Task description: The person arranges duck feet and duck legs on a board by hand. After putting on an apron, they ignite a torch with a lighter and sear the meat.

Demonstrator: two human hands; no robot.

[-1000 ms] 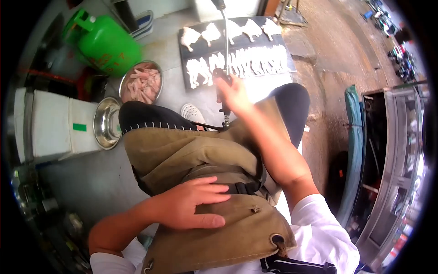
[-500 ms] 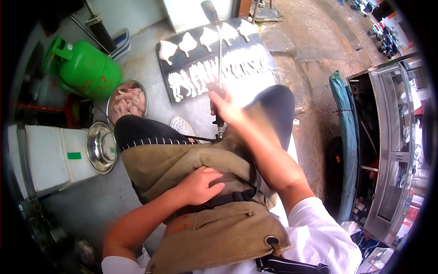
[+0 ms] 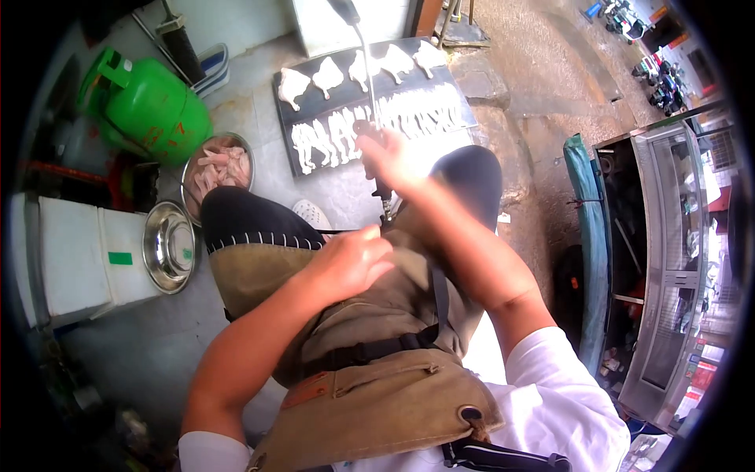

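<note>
My right hand is wrapped round the handle of a long-necked gas torch, its metal tube reaching forward over a dark board. Poultry leg pieces lie in a row along the board's far side. Nearer me are pale, thin poultry feet set side by side, washed out by glare at the right. I cannot make out a flame at the torch's nozzle. My left hand hovers over my apron, fingers loosely curled in, with nothing visible in it.
On the left stand a green gas cylinder and a metal bowl of pinkish poultry pieces. A shiny steel basin sits by white boxes. To the right are a rolled blue-green tarp and a glass-fronted cabinet.
My left hand has lifted from my apron and moved forward, its fingers curling in. The torch's nozzle end has shifted slightly left, with my right hand still round the handle.
</note>
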